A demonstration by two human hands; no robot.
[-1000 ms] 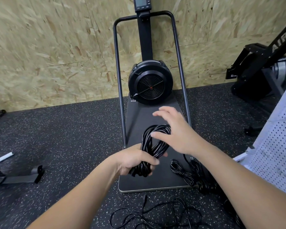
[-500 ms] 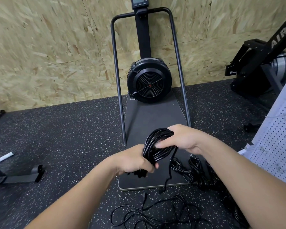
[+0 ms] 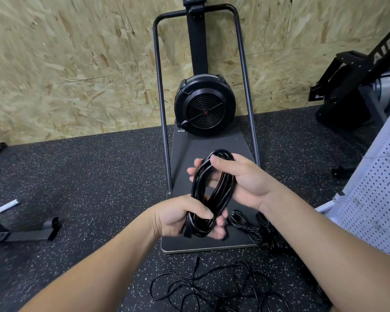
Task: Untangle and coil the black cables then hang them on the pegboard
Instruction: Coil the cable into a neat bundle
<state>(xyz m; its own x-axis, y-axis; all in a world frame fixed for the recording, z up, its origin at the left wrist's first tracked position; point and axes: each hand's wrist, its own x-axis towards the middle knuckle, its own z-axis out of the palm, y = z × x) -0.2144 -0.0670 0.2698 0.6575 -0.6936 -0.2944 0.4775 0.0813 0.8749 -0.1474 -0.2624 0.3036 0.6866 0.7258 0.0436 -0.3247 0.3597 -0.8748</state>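
Note:
A coiled black cable is stretched into a long loop between both hands above the machine's platform. My left hand grips its lower end, fingers curled round the strands. My right hand holds the upper end, thumb over the top of the loop and fingers behind it. More bundled black cables lie on the platform's right corner, partly hidden by my right forearm. A loose tangled black cable sprawls on the floor in front. The white pegboard leans at the right edge.
A black fan exercise machine with a tube frame and grey platform stands against the chipboard wall. Another black machine is at the right. A metal foot bar lies on the speckled rubber floor at the left.
My right hand went from hovering open over the coil to gripping its top. The hanging cable end has been wound in, and the coil is now pulled longer between both hands.

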